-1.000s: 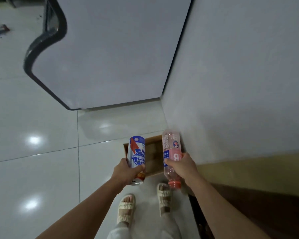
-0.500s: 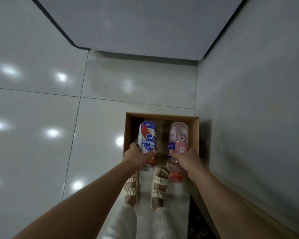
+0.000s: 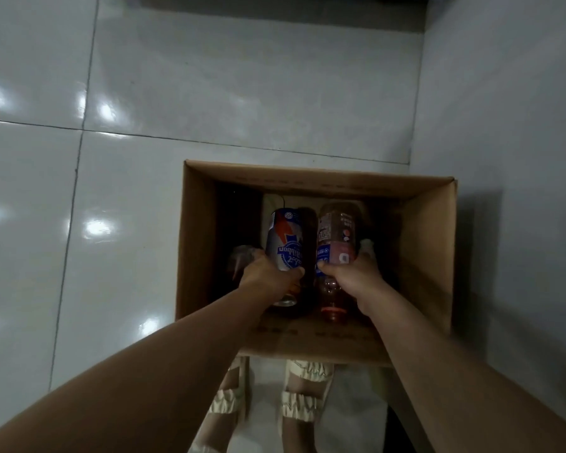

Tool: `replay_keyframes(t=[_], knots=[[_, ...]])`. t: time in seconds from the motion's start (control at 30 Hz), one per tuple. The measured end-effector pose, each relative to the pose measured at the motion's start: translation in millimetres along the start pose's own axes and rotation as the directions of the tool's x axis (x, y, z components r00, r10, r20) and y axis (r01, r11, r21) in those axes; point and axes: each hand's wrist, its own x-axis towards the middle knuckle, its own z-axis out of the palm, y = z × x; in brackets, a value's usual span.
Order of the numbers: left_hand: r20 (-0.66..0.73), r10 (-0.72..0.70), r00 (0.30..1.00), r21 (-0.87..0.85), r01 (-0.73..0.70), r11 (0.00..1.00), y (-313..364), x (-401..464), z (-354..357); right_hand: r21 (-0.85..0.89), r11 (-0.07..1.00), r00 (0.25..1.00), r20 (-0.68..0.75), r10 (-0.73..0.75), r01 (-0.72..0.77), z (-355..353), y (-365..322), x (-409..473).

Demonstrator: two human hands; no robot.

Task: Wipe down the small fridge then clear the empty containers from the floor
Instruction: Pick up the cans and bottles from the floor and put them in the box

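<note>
Glossy white floor tiles were seen around an open cardboard box set beside a wall; inside its opening, a can was gripped by the left hand and a pink bottle, cap downward, by the right hand

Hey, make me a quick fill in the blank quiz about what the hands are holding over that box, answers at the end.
1. The left hand grips a blue, white and red drink ____.
2. The right hand grips a clear plastic bottle with a pink ____.
3. Both containers are held over an open brown ____ box.
4. That box stands on the glossy white tiled ____.

Missing words: can; label; cardboard; floor
</note>
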Motion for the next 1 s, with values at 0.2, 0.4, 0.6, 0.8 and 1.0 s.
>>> replay_keyframes(t=[0.2,0.4,0.6,0.8,1.0], knots=[[-0.053,0.045,0.998,0.068,-0.041,0.997,-7,57,25,-0.039,0.999,1.000,0.001,-0.007,0.007,27,10,57],[-0.016,0.063,0.998,0.100,-0.061,0.993,-9,73,34,-0.062,0.997,0.999,-0.003,-0.034,0.034,35,20,74],[0.032,0.074,0.997,0.062,-0.076,0.995,-5,41,21,-0.070,0.997,1.000,0.004,-0.012,0.012,23,17,43],[-0.012,0.061,0.998,0.065,-0.060,0.996,12,-35,-25,-0.154,0.987,0.998,-0.033,-0.053,0.047,-3,-9,-36],[-0.024,0.104,0.994,0.012,-0.103,0.995,37,-134,-99,-0.151,0.981,0.991,-0.033,-0.128,0.122,-39,-63,-139]])
